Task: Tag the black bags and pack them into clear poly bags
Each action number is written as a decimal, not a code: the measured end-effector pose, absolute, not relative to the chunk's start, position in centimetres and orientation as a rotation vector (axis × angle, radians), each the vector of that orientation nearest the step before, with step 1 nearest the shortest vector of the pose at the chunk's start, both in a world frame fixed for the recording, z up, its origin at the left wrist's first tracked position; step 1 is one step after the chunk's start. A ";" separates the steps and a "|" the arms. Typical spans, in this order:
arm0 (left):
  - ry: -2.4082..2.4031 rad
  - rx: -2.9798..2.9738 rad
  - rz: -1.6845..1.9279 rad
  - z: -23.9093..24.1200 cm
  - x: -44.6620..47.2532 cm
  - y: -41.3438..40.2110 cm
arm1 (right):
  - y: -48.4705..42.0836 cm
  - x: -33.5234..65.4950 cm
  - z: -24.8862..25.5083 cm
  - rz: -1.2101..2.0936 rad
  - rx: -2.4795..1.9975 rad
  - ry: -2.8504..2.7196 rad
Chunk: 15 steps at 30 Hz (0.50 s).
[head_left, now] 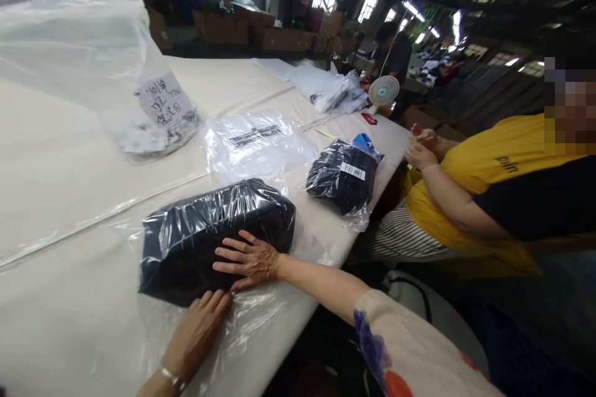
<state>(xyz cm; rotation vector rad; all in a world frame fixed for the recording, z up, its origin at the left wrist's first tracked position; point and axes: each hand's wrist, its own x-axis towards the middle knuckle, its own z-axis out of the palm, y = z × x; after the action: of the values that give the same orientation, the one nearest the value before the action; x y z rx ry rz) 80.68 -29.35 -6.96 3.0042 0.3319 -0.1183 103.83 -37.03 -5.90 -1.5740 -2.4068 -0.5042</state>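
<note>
A dark folded garment in a clear plastic bag (209,229) lies on the white table (69,167) in front of me. My right hand (249,258) rests flat on its near side, fingers spread. My left hand (198,329) presses the bag's lower edge with fingers stretched out, a bracelet on the wrist. Loose plastic of the bag spreads toward the table edge.
A second bagged dark garment with a white label (344,177) lies further right. Empty clear bags (256,142) and a large bag with a handwritten note (161,102) lie behind. A person in a yellow shirt (488,180) sits at the right. A small fan (384,92) stands beyond.
</note>
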 end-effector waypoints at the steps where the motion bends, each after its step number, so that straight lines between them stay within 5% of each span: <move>1: 0.328 3.015 -0.160 -7.4 81.3 -29.3 | -37.2 103.8 -5.6 -0.489 -1.572 -2.410; 15: 0.348 3.169 -0.458 -3.3 82.7 -33.9 | -46.0 102.5 -4.6 0.056 -1.746 -2.370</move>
<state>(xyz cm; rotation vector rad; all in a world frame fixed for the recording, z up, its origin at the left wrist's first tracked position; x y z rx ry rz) 82.65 -33.86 -3.26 3.1686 0.3476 -0.4577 102.53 -46.04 -4.56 -1.7459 -2.3705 0.0558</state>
